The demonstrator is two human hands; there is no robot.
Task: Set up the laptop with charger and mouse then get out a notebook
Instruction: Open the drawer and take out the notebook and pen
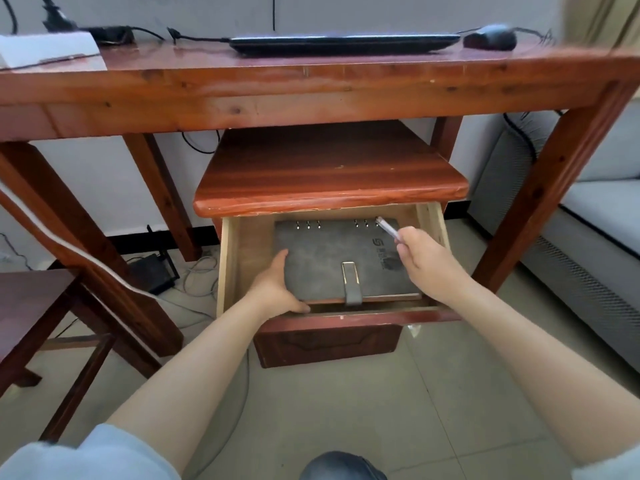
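A grey ring-bound notebook (332, 258) with a strap clasp lies in the open drawer (230, 258) of a small wooden cabinet under the desk. My left hand (273, 289) grips the notebook's left front corner. My right hand (426, 258) hovers over the notebook's right side, fingers closed on a pen (388, 230). On the desk top sit the black laptop (343, 43), seen edge-on, a dark mouse (490, 37) to its right, and the charger brick (110, 32) with its cable at the left.
The wooden desk (277, 91) spans the view above the cabinet top (329, 174). A wooden chair (34, 299) stands at left, a black router (156, 271) and loose cables lie on the floor, and a grey sofa (595, 202) sits at right. White paper (45, 46) rests on the desk's left.
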